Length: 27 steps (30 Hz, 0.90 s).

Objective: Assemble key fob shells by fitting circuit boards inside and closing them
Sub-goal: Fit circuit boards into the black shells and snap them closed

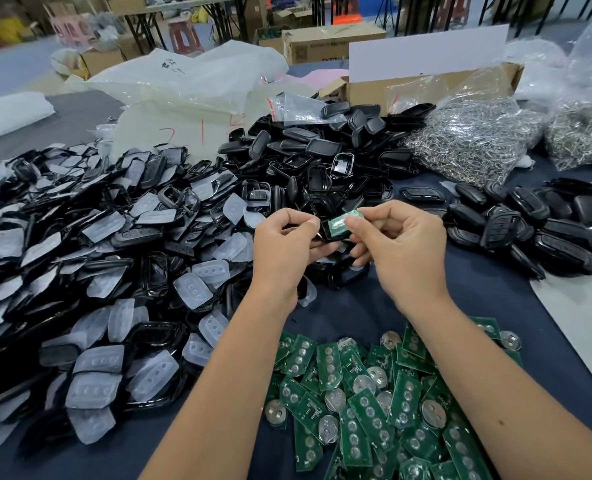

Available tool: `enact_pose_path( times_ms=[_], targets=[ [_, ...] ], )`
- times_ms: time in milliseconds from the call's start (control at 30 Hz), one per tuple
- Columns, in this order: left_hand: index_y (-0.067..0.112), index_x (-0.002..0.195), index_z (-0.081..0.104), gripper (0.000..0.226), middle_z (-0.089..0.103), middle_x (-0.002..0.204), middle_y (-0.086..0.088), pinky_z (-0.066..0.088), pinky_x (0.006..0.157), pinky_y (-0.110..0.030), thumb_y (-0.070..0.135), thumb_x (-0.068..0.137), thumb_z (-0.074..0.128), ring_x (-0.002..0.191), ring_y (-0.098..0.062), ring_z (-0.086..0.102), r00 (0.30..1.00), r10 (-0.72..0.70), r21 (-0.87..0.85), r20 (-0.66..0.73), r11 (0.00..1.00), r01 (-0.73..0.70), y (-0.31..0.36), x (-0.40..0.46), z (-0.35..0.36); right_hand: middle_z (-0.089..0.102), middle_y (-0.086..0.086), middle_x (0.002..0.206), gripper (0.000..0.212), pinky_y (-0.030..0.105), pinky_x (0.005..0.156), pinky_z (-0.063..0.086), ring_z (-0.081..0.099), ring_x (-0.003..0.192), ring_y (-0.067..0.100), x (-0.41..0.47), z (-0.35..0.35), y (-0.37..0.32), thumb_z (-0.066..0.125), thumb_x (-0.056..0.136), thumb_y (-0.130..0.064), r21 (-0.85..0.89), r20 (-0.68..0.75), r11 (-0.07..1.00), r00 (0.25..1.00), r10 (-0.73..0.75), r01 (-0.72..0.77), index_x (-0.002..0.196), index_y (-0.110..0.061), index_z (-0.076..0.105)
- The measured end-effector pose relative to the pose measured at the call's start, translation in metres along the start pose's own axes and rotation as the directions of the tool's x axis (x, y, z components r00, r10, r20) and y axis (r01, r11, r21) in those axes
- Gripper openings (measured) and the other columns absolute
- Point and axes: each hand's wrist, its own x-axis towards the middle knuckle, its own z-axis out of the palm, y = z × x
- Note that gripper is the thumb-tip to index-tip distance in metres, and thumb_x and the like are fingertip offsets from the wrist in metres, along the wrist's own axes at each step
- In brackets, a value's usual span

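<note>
key fob shell (332, 232), no legible markings

A dark blue table (367, 306) carries green circuit boards (374, 403) near, black fob frames with clear button pads (97, 271) left, black shell halves (322, 157) far, closed fobs (537, 223) right, bagged metal rings (474, 140) far right

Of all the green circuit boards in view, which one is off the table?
The circuit board pinched by the right hand over the black shell that the left hand holds; all others lie in the heap nearest the camera.
</note>
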Motion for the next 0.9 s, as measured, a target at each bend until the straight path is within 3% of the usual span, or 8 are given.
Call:
enact_pose_path(
  times_ms=[167, 300, 433, 567, 800, 900],
  targets=[
    [0.005, 0.085, 0.069, 0.014, 0.067, 0.061, 0.006, 0.062, 0.069, -0.028, 0.002, 0.098, 0.065, 0.067, -0.019, 0.073, 1.000, 0.021, 0.015, 0.007, 1.000, -0.021, -0.0013, 0.0000, -0.0004, 0.073, 0.011, 0.070, 0.007, 0.031, 0.047, 0.055, 0.067, 0.052, 0.022, 0.0013, -0.0010, 0.0007, 0.083, 0.089, -0.014, -0.007, 0.017, 1.000, 1.000, -0.001, 0.002, 0.091, -0.014, 0.077],
    [0.005, 0.085, 0.069, 0.014, 0.073, 0.079, -0.011, 0.062, 0.069, -0.029, 0.001, 0.098, 0.064, 0.073, -0.025, 0.076, 0.999, 0.025, 0.012, 0.031, 1.000, -0.025, -0.0020, -0.0001, -0.0007, 0.074, 0.010, 0.071, 0.007, 0.031, 0.046, 0.055, 0.067, 0.053, 0.021, 0.0005, -0.0006, -0.0002, 0.082, 0.090, -0.013, -0.002, 0.014, 1.000, 1.000, -0.005, 0.005, 0.092, -0.014, 0.076],
    [0.007, 0.084, 0.070, 0.015, 0.066, 0.080, -0.013, 0.063, 0.070, -0.031, 0.003, 0.098, 0.065, 0.067, -0.017, 0.072, 0.999, 0.044, 0.032, 0.023, 0.999, -0.044, -0.0032, 0.0014, -0.0004, 0.073, 0.008, 0.067, 0.008, 0.030, 0.046, 0.055, 0.068, 0.050, 0.022, 0.0003, -0.0002, 0.0011, 0.083, 0.089, -0.015, -0.082, 0.002, 0.997, 1.000, 0.002, -0.001, 0.088, -0.013, 0.075],
    [0.006, 0.084, 0.069, 0.010, 0.065, 0.070, -0.005, 0.063, 0.070, -0.031, 0.000, 0.093, 0.071, 0.067, -0.013, 0.070, 0.994, 0.101, 0.068, 0.044, 0.992, -0.103, -0.0062, 0.0022, -0.0011, 0.072, 0.006, 0.063, 0.010, 0.029, 0.044, 0.053, 0.068, 0.047, 0.022, 0.0000, 0.0012, 0.0019, 0.082, 0.088, -0.015, -0.126, -0.021, 0.992, 1.000, 0.016, -0.019, 0.083, -0.013, 0.074],
    [0.008, 0.087, 0.068, 0.017, 0.070, 0.084, -0.012, 0.063, 0.069, -0.033, -0.001, 0.083, 0.082, 0.070, -0.022, 0.076, 0.982, 0.187, 0.162, 0.027, 0.968, -0.189, -0.0093, 0.0004, -0.0023, 0.071, 0.008, 0.062, 0.011, 0.028, 0.042, 0.050, 0.066, 0.046, 0.021, 0.0023, -0.0015, -0.0013, 0.082, 0.087, -0.012, -0.137, 0.026, 0.988, 0.997, 0.079, -0.075, 0.083, -0.008, 0.072],
    [0.010, 0.087, 0.068, 0.019, 0.070, 0.075, -0.006, 0.063, 0.068, -0.032, 0.000, 0.082, 0.084, 0.066, -0.021, 0.075, 0.981, 0.188, 0.162, 0.046, 0.968, -0.193, -0.0092, 0.0015, -0.0038, 0.072, 0.006, 0.062, 0.012, 0.027, 0.041, 0.050, 0.066, 0.046, 0.019, -0.0001, -0.0008, -0.0033, 0.083, 0.088, -0.014, -0.160, 0.006, 0.984, 0.997, 0.075, -0.073, 0.084, -0.009, 0.072]
  ],
)
